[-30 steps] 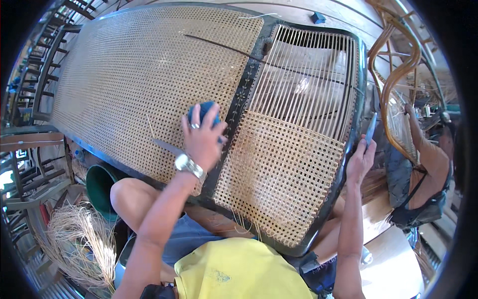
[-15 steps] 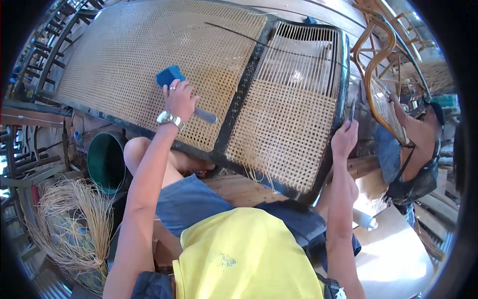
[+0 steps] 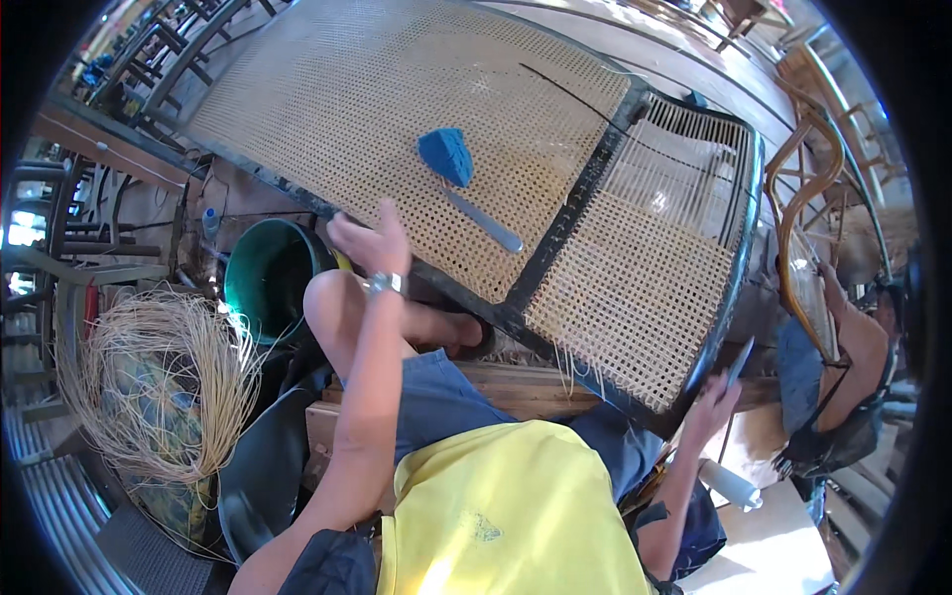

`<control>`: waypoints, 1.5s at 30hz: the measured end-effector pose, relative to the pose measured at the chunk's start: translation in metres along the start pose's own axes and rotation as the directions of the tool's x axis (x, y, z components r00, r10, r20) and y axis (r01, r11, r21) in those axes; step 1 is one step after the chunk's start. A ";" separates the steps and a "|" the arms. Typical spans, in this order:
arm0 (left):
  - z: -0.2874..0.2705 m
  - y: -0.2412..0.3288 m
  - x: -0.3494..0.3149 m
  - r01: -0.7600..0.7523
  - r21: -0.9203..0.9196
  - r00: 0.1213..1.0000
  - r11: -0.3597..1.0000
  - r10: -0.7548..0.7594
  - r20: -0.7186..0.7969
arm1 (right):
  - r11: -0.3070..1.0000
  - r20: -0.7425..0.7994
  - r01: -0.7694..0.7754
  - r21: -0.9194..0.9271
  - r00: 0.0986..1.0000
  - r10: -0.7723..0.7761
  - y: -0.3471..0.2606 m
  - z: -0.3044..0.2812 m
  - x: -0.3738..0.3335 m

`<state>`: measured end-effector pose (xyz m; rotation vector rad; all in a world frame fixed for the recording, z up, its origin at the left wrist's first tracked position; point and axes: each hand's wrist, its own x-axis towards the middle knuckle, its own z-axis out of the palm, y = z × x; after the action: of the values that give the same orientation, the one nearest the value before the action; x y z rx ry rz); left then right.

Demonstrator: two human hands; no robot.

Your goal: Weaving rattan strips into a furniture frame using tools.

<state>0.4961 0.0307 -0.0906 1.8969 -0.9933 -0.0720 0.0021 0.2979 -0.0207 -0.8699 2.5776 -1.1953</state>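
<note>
Head view shows the left hand (image 3: 375, 243), fingers released (slightly blurred), beside the cane panel (image 3: 347, 129); the right hand (image 3: 710, 405) grasps a narrow blade (image 3: 740, 364).

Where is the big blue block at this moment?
In the head view, the big blue block lies slightly left of centre on the woven cane panel, next to the flat grey tool.

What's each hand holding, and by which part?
The right hand holds a pointed blade by its lower end; the left hand shows nothing held.
</note>
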 end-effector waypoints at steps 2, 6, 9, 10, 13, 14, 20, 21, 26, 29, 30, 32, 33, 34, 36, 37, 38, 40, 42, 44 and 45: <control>0.018 -0.022 0.055 0.483 -0.040 0.873 0.875 -0.484 -0.058 | 0.987 -0.125 0.061 0.147 0.991 -0.042 0.015 -0.011 -0.045; 0.020 -0.118 0.135 0.877 -0.450 0.403 0.168 -0.768 0.498 | 0.775 -0.048 -0.293 0.560 0.923 0.383 0.038 0.012 -0.062; 0.035 -0.163 0.126 0.850 -0.498 0.459 0.174 -0.709 0.535 | 0.441 0.145 -0.447 0.779 0.811 0.567 0.074 0.025 -0.051; 0.010 -0.200 0.155 0.811 -0.558 0.507 0.177 -0.688 0.520 | 0.397 0.213 -0.478 0.784 0.807 0.551 0.062 0.053 -0.055; 0.069 -0.160 0.068 0.942 -0.333 0.236 -0.044 -0.619 0.749 | 0.406 0.064 -0.414 0.815 0.759 0.648 0.080 0.001 -0.045; 0.052 -0.183 0.088 0.931 -0.355 0.260 -0.083 -0.528 0.808 | 0.378 0.148 -0.471 0.797 0.759 0.634 0.076 0.021 -0.044; 0.056 -0.108 0.036 0.891 -0.450 0.366 -0.051 -0.504 0.782 | 0.481 -0.006 -0.417 0.771 0.751 0.660 0.107 0.010 -0.022; 0.050 -0.121 0.047 0.867 -0.496 0.411 -0.044 -0.499 0.763 | 0.503 -0.042 -0.389 0.772 0.758 0.651 0.089 0.022 -0.022; 0.055 -0.138 0.042 0.891 -0.428 0.319 -0.154 -0.458 0.830 | 0.910 -0.402 -0.238 0.340 0.838 0.370 0.038 0.003 -0.027; 0.034 -0.113 0.043 0.919 -0.393 0.291 0.016 -0.701 0.651 | 0.972 -0.371 0.034 -0.233 0.921 -0.121 -0.072 -0.002 -0.024; 0.023 -0.086 0.043 0.924 -0.341 0.334 0.172 -0.796 0.504 | 0.909 -0.231 0.302 -0.288 0.899 -0.372 -0.098 0.011 -0.025; 0.007 -0.115 0.054 0.266 0.062 0.951 0.962 -0.272 0.148 | 0.766 0.113 0.555 -0.323 0.827 -0.551 -0.127 0.056 -0.028; 0.012 -0.100 0.059 0.011 0.132 1.000 0.991 -0.008 -0.018 | 0.695 0.272 0.649 -0.310 0.760 -0.590 -0.154 0.090 -0.039; 0.021 -0.093 0.067 0.004 0.146 1.000 0.989 -0.003 -0.010 | 0.795 0.355 0.593 -0.129 0.776 -0.522 -0.162 0.126 -0.049; 0.048 -0.084 0.080 -0.405 0.349 0.914 0.845 0.377 0.148 | 0.735 0.580 0.672 0.091 0.564 -0.587 -0.174 0.198 -0.065; 0.061 -0.084 0.084 -0.412 0.338 0.911 0.846 0.383 0.153 | 0.762 0.562 0.627 0.161 0.576 -0.593 -0.179 0.236 -0.079; 0.071 -0.086 0.088 -0.387 0.461 0.920 0.798 0.303 0.248 | 0.683 0.477 0.680 0.267 0.522 -0.706 -0.177 0.278 -0.087; 0.084 -0.084 0.089 -0.379 0.567 0.917 0.731 0.215 0.336 | 0.633 0.476 0.746 0.207 0.488 -0.732 -0.204 0.325 -0.101; 0.082 -0.086 0.087 -0.358 0.688 0.931 0.631 0.184 0.315 | 0.686 0.420 0.698 0.205 0.570 -0.706 -0.232 0.351 -0.111; 0.083 -0.092 0.090 -0.386 0.663 0.922 0.642 0.235 0.309 | 0.728 0.362 0.638 0.250 0.636 -0.681 -0.262 0.363 -0.103; 0.079 -0.089 0.094 -0.377 0.675 0.926 0.634 0.232 0.299 | 0.704 0.268 0.670 0.235 0.652 -0.710 -0.279 0.366 -0.096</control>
<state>0.5782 -0.0701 -0.1691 2.4206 -1.6422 0.4234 0.3409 -0.0242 -0.0650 -1.9547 1.8889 -1.1759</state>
